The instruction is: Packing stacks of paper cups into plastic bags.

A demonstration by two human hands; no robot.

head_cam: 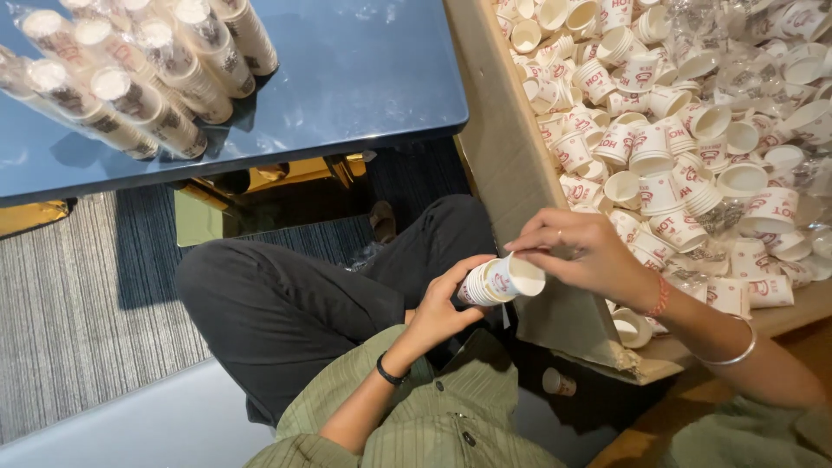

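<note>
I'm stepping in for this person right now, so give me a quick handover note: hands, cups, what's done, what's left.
Left hand grips a short nested stack of paper cups, held sideways over the lap.
Right hand pinches the rim of the stack's outermost cup.
Done: several plastic-wrapped cup sleeves lie on the blue table.
Left: a large heap of loose cups fills the cardboard box; one cup lies on the floor.
</note>
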